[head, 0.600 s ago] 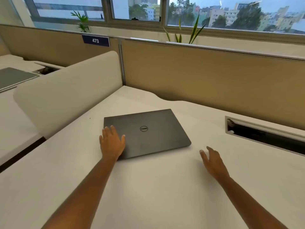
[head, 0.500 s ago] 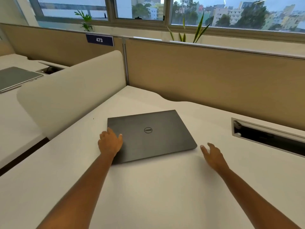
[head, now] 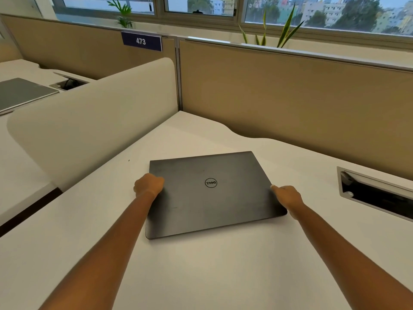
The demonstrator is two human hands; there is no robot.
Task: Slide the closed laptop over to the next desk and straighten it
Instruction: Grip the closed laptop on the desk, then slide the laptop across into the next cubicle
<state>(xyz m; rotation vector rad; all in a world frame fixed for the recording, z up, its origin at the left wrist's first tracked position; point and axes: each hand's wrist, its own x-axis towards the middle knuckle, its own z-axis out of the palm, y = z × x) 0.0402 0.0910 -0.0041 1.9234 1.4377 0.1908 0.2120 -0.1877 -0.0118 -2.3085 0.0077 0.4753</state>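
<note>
A closed dark grey laptop [head: 212, 193] with a round logo lies flat on the white desk [head: 201, 276], turned slightly askew to the desk's edge. My left hand [head: 148, 184] is curled over the laptop's left edge, fingers bent down onto the lid. My right hand [head: 287, 195] grips the laptop's right edge, thumb on top near the far side. Both forearms reach in from the bottom of the view.
A rounded cream divider [head: 89, 121] separates this desk from the desk on the left, where another closed laptop [head: 20, 95] and a cable port [head: 67, 82] sit. A tan partition [head: 290, 97] stands behind. An open cable tray [head: 375, 193] lies at right.
My right hand has moved from the bare desk onto the laptop's right edge. My left hand has curled tighter on the left edge. The view has come closer to the laptop.
</note>
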